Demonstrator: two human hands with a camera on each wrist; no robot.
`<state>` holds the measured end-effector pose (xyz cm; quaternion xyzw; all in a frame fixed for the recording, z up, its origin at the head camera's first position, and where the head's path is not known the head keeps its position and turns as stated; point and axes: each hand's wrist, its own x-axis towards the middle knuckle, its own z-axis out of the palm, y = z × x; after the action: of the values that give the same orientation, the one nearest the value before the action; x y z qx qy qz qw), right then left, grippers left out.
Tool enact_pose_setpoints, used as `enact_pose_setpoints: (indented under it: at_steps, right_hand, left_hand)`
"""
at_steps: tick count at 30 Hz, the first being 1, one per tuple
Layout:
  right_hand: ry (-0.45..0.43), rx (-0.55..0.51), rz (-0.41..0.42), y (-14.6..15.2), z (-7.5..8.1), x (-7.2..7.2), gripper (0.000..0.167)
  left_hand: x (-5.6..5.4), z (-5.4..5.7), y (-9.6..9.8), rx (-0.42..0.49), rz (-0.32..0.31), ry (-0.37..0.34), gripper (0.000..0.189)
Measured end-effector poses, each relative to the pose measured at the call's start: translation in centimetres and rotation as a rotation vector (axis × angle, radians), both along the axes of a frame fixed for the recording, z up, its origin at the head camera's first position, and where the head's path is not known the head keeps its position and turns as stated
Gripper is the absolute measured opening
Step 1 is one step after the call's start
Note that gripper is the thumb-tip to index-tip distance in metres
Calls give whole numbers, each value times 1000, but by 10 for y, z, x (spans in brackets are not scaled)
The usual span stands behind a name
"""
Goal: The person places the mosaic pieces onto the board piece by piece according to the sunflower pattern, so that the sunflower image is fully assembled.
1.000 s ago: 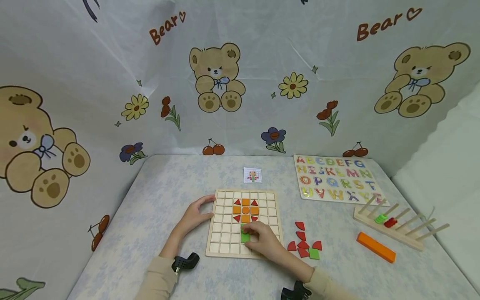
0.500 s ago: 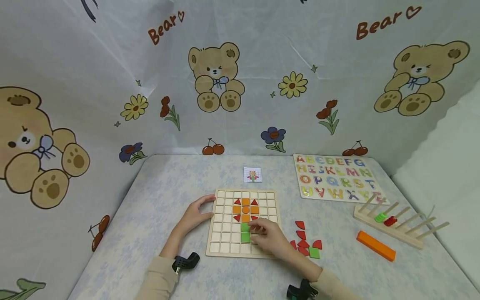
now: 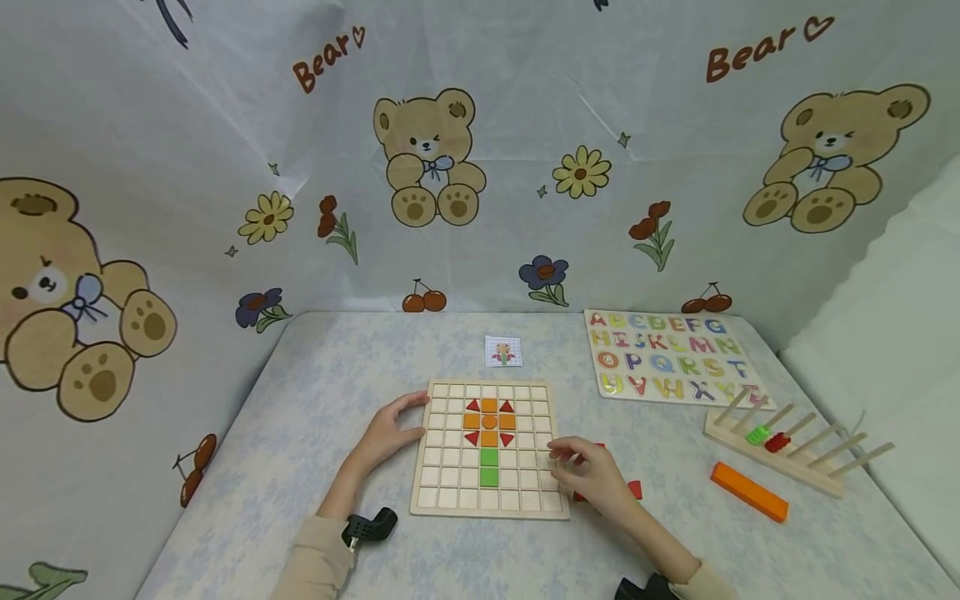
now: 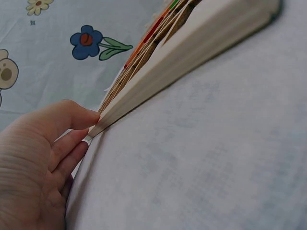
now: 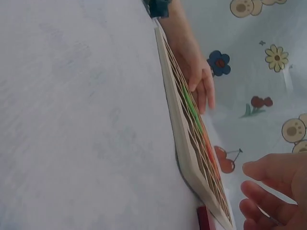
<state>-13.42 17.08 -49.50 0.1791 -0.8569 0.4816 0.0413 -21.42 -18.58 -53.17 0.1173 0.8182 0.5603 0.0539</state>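
My left hand (image 3: 386, 432) touches the left side of a gridded wooden board (image 3: 452, 500) with thumb and fingertips. In the left wrist view, that hand (image 4: 36, 153) meets the board's edge (image 4: 192, 55). Two green squares (image 3: 489, 477) sit one above the other in the board's grid, below orange pieces (image 3: 489, 405) and red triangles (image 3: 507, 439). Over the board's right edge hovers my right hand (image 3: 596, 479), fingers loosely bent with nothing seen between them. The right wrist view shows this hand (image 5: 276, 187) apart from the board. Red pieces (image 3: 636, 489) lie partly hidden beneath it.
A small pattern card (image 3: 503, 352) lies behind the board. At the back right is an alphabet board (image 3: 660, 354). A wooden peg stand (image 3: 783, 461) with green and red pieces stands at right, an orange bar (image 3: 750, 492) before it.
My right hand has left the green squares and moved right, past the board's edge, and now covers most of the loose pieces. The left hand has stayed at the board's left side.
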Motion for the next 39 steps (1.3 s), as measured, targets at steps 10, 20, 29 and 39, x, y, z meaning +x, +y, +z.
enact_pose_setpoints:
  at_steps: [10,20,29,39]
  right_hand:
    - [-60,33,-162,41,-2,14,34]
    - [-186,82,-233,68,-10,30,37]
    - [-252,136,-282,82,-15,43,41]
    - [-299,144,-267,86,-14,47,43]
  left_hand:
    - [0,0,0,2,2,-6,61]
    - [0,-1,0,-11,8,-8,61]
    - [-1,-3,-2,-15,1,18,61]
    - [-2,-5,-2,-19,-2,34,61]
